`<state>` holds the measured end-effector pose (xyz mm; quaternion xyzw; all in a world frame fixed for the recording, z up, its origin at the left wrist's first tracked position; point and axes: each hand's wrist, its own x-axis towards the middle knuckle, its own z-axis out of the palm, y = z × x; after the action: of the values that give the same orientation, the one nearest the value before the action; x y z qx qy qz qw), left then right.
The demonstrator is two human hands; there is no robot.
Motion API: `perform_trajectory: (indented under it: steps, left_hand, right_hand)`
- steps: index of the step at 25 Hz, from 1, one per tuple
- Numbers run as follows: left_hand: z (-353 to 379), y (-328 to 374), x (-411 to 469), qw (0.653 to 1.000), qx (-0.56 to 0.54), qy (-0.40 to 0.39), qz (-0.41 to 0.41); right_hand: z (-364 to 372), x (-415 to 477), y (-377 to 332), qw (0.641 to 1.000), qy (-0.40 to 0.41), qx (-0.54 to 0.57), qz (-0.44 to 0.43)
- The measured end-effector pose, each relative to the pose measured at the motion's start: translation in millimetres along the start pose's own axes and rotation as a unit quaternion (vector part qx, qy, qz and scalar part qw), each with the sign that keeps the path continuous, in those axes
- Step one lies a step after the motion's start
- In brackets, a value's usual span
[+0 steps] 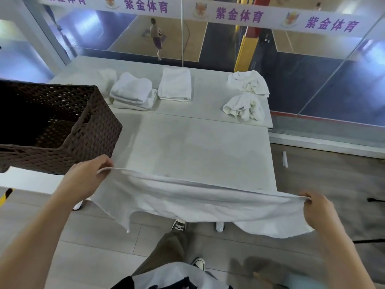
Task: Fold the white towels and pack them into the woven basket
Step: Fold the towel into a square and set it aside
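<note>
Head view: towel held spread for folding.
Corners are pinched by left hand and right hand; laying on the table is judged next.

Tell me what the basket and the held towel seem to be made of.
The basket looks like dark brown woven strips, plastic or rattan, I cannot tell which; its lattice weave shows. The towel looks like white terry-like cloth, matte and soft; it sags and wrinkles.

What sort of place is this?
Probably a sports centre: a banner reading 紫金体育 runs across the glass, a wooden court lies below with a person on it, and folded towels sit on the table.
</note>
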<state>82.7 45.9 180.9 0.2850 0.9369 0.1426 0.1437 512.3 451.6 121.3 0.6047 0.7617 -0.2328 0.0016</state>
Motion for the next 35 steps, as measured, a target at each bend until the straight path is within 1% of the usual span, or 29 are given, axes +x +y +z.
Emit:
perform_trajectory:
  steps: [3,5,7,10,13,15,18,19,20,21,22,23,25,26,27,28,31,35]
  left_hand:
    - [4,-3,52,0.996,0.070,0.041,0.036]
    - [16,1,102,0.993,0.092,0.065,0.044]
    - [37,10,154,0.992,0.110,0.051,0.026]
    - [71,19,210,0.987,0.162,0.001,-0.001]
    - [89,23,260,0.978,0.210,0.015,0.000]
    - [91,24,295,0.975,0.215,0.052,-0.013]
    - [92,31,334,0.970,0.199,0.130,-0.056]
    - [99,35,337,0.970,0.189,0.142,-0.050]
    - [109,38,333,0.973,0.184,0.140,-0.021]
    - [125,41,325,0.975,0.186,0.124,0.017]
    - [143,41,312,0.978,0.180,0.101,0.041]
    - [161,41,296,0.984,0.162,0.060,0.031]
    - [192,36,270,0.991,0.120,-0.039,-0.044]
    - [202,32,262,0.988,0.103,-0.082,-0.085]
    - [208,27,257,0.983,0.096,-0.104,-0.113]
    - [212,21,257,0.983,0.092,-0.107,-0.116]
    - [212,11,275,0.986,0.099,-0.099,-0.091]
    - [210,19,309,0.986,0.107,-0.107,-0.071]
  right_hand:
    - [-4,23,-18,0.999,0.029,0.003,-0.042]
    - [0,53,-43,0.997,0.039,0.001,-0.072]
    - [14,90,-66,0.996,0.029,-0.013,-0.085]
    - [42,141,-92,0.995,-0.024,-0.037,-0.092]
    - [60,180,-121,0.996,-0.037,-0.048,-0.071]
    - [66,201,-138,0.996,-0.006,-0.058,-0.061]
    - [76,218,-158,0.988,0.078,-0.119,-0.054]
    - [84,218,-162,0.986,0.092,-0.129,-0.056]
    - [94,212,-165,0.984,0.091,-0.135,-0.068]
    - [109,204,-165,0.984,0.071,-0.142,-0.085]
    - [124,192,-163,0.983,0.031,-0.151,-0.099]
    - [140,178,-159,0.982,-0.019,-0.159,-0.101]
    - [167,152,-146,0.978,-0.114,-0.161,-0.068]
    - [176,141,-139,0.975,-0.149,-0.157,-0.051]
    - [181,133,-132,0.973,-0.164,-0.155,-0.045]
    - [183,127,-128,0.972,-0.169,-0.155,-0.044]
    - [182,128,-125,0.974,-0.171,-0.142,-0.046]
    - [176,137,-129,0.974,-0.188,-0.121,-0.041]
